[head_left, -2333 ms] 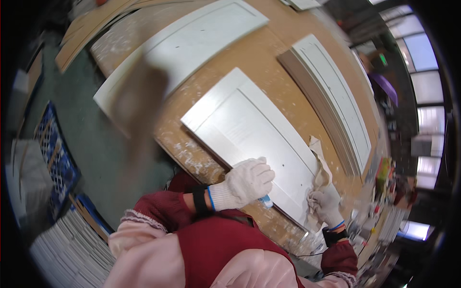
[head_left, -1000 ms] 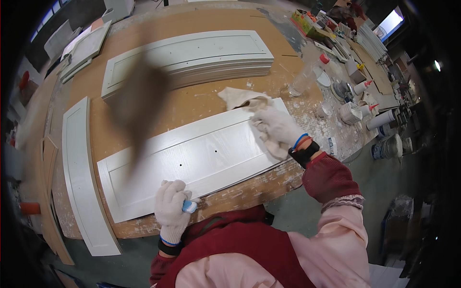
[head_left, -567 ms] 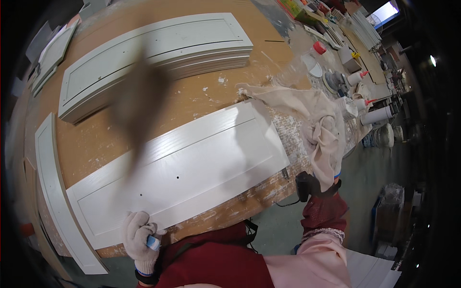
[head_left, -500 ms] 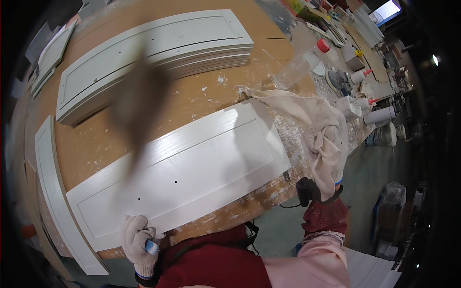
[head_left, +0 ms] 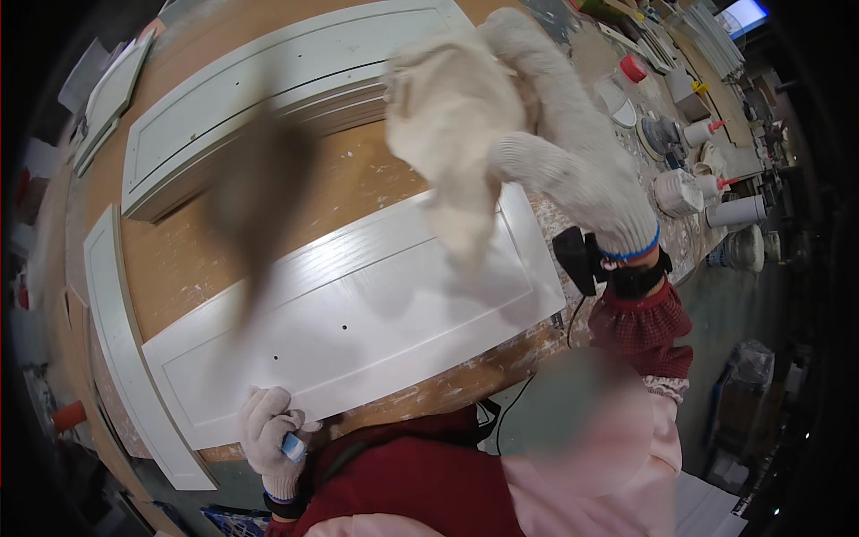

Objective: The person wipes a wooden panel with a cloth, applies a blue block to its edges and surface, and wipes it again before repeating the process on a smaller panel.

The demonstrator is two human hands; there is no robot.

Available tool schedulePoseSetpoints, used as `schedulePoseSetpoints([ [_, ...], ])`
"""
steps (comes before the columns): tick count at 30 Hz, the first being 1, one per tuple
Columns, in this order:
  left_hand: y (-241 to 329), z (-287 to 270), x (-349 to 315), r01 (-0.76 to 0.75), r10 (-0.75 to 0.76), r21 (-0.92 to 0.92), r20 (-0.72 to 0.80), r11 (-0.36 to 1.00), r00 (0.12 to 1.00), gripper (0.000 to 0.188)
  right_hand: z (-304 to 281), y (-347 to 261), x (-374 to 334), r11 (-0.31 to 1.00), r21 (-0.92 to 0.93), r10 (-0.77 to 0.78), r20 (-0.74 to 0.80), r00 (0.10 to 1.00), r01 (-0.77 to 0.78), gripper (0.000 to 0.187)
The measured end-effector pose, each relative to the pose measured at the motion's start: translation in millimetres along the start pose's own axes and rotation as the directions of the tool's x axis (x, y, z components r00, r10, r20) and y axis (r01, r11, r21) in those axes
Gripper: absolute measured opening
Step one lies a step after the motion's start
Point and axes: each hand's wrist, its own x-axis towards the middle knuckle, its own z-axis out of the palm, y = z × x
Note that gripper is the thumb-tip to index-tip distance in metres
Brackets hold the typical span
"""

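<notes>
A white framed panel (head_left: 385, 313) with small dark holes lies across the near part of the worktable. At its near left corner is my left hand (head_left: 273, 434), in a knitted off-white glove, its fingers curled round a small blue-and-white block (head_left: 293, 447). My right hand (head_left: 573, 152), gloved alike with a blue cuff edge, grips a cream cloth (head_left: 456, 107) raised over the panel's far right part. The cloth's lower end hangs down before the panel; whether it touches is unclear. Dark, blurred shapes smear part of the picture at the left.
Behind lies a stack of similar panels (head_left: 188, 134); a narrow white board (head_left: 134, 358) runs along the left. Glue bottles (head_left: 702, 134), a sander (head_left: 658, 134), and a red-capped clear bottle (head_left: 633, 69) crowd the right side. A black cable (head_left: 514, 412) hangs at the table's near edge.
My right hand has lifted the cloth from the table's right side and swung it up and left over the panel. My left hand stays at the panel's near left corner.
</notes>
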Motion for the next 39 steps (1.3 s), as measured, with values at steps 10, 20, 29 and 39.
schedulePoseSetpoints([
  [10,-1.8,-1.9,-4.5,-0.045,0.042,-0.088,-0.038,0.995,0.998,0.033,11.6,41.3,-141.0,0.736,-0.320,0.584,-0.146,0.799,-0.596,0.061],
  [20,-0.5,-3.0,-16.8,-0.023,0.021,-0.148,-0.018,0.989,1.000,0.033,87.4,62.6,-214.2,0.803,-0.147,0.432,-0.524,0.734,-0.578,0.055],
  [29,23.8,-30.7,-5.2,0.599,-0.555,-0.656,0.315,0.458,0.770,0.032,75.3,74.3,-240.9,0.674,0.634,0.738,-0.592,0.324,-0.379,0.040],
  [39,70.2,12.9,48.0,0.707,0.011,-0.691,0.716,0.148,0.698,0.051,179.8,-36.5,-182.6,0.999,-0.040,-0.013,-0.121,0.993,0.008,0.047],
])
